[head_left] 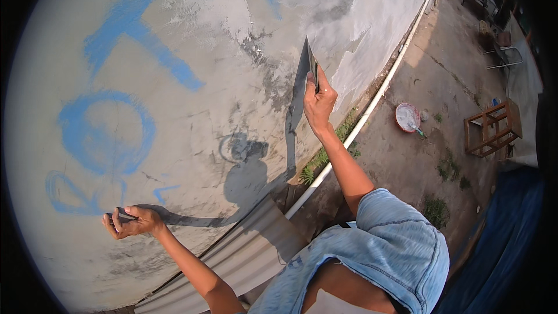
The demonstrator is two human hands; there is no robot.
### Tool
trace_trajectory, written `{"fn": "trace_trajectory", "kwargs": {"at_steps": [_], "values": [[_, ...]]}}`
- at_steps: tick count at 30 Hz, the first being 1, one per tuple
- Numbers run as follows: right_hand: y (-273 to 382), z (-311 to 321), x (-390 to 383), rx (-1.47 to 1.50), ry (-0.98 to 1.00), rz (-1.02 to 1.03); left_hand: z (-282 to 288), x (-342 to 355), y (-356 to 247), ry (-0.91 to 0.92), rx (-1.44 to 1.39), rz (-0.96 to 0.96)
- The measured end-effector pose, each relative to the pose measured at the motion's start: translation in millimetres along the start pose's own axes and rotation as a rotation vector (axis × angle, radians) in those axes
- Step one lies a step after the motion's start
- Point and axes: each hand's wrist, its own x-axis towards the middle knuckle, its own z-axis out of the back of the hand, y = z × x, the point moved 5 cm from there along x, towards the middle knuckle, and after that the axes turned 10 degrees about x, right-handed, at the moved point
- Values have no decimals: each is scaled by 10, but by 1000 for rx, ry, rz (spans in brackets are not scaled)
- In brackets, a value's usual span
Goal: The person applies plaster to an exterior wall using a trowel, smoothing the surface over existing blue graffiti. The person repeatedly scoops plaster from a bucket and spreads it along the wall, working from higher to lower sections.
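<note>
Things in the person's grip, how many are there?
2: a flat metal tool in the right grip, upper middle, and a dark object in the left grip, lower left. Both are partly covered; more could be hidden.

it is an outdoor yard (418,81), with sunlit ground (381,151), weeds (436,212) and plastered wall (192,122).

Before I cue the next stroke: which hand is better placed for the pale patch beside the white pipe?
Probably the right hand: it holds a trowel close to that pale patch, while the left hand is farther away, beside the blue lettering.
</note>
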Motion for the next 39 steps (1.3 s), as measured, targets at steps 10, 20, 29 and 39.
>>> {"fn": "trace_trajectory", "kwargs": {"at_steps": [10,20,29,39], "values": [[616,38,-385,181,136,387,62,53,-11,32,55,18],[647,-118,-149,133,100,501,-39,-68,9,18,2,46],[1423,591,1837,213,-320,430,12,-72,68,36,-6,82],[1998,299,2358,38,-337,511,41,-28,39,32,56,61]]}}
